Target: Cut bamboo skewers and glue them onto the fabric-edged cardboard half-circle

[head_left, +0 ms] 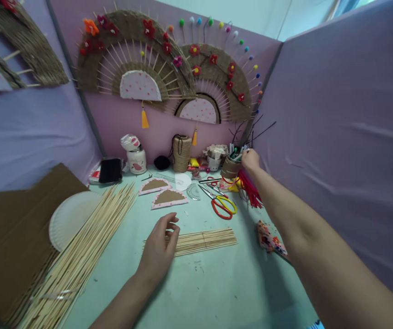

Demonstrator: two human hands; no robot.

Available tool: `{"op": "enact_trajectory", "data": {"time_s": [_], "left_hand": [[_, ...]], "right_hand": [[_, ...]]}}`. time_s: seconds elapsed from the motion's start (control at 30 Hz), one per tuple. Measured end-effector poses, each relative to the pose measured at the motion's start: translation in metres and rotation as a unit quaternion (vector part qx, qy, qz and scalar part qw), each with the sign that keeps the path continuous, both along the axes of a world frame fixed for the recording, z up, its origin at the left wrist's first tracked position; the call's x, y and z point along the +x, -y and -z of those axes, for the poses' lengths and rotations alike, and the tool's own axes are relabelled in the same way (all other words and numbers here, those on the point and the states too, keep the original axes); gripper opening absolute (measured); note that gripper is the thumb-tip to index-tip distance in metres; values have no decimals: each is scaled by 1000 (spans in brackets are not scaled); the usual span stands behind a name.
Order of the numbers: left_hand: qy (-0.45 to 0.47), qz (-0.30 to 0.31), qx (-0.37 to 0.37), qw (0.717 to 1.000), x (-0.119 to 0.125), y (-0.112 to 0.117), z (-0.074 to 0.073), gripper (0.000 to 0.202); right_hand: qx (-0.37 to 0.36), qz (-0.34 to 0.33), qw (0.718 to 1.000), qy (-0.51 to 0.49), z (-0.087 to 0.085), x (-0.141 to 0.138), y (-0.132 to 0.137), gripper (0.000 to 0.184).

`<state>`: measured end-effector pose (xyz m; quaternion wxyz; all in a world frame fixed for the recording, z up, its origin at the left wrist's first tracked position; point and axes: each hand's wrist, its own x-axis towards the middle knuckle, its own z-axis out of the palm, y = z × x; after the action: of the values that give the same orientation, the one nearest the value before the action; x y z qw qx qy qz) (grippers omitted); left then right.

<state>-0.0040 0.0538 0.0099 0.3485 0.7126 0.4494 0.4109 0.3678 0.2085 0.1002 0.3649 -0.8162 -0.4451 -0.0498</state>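
**Left hand [158, 249] over the short sticks [210, 240], right hand [250, 160] at the pen holder [229, 170]**

The left hand's fingers curl loosely, with a gap between the thumb and the forefinger; nothing is pinched in that gap. The short sticks lie directly beneath, their left end partly covered by the hand and the rest running out to the right past the thumb. Whether the palm presses on them cannot be told.

The right arm stretches far forward, and that hand's fingers bend in at the right side of the pen holder's mouth, among or just beside the pens [235, 152]. Whether they grip one is too small to tell.

Red strips [251, 189] hang just below the right wrist. Beyond the short sticks lie scissors [214, 197] with red and yellow handles, a clear protractor [193, 192] and two half-round pieces [170, 197] edged in dotted pink. Behind these stands a twine spool [181, 155].

Out to the left, long sticks [95, 240] spread in a slanting pile, partly over a white plate [66, 219], near brown cardboard [14, 237]. On the back panel hang decorated fans [126, 29].
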Motion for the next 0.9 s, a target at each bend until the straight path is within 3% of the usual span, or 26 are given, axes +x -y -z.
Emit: {"op": "enact_trajectory", "data": {"time_s": [0.17, 0.3, 0.4, 0.43, 0.5, 0.57, 0.67, 0.77, 0.9], "left_hand": [[-35, 1, 25, 999, -2, -1, 2, 29], [-37, 0, 60, 998, -3, -1, 1, 29], [-100, 24, 64, 993, -2, -1, -2, 29], [-132, 45, 70, 988, -2, -1, -2, 30], [-187, 82, 80, 976, -3, 0, -2, 34], [-229, 106, 86, 964, -3, 1, 1, 39], [-270, 123, 95, 950, -3, 2, 5, 39], [-295, 129, 102, 941, -1, 1, 7, 27], [-348, 120, 88, 925, 10, -5, -1, 21]], "right_hand": [[-79, 10, 997, -13, 1, -3, 6, 32], [-103, -28, 994, -1, 3, -19, 46, 21], [-107, -126, 986, -6, 9, -50, 95, 23], [-98, -197, 975, -10, 12, -64, 113, 26], [-124, -344, 930, -20, 21, -90, 147, 32], [-161, -413, 896, -34, 36, -111, 172, 32], [-157, -393, 905, -48, 65, -124, 188, 28], [-132, -356, 925, -20, 91, -126, 185, 22], [-120, -360, 925, 34, 105, -129, 180, 18]]}}
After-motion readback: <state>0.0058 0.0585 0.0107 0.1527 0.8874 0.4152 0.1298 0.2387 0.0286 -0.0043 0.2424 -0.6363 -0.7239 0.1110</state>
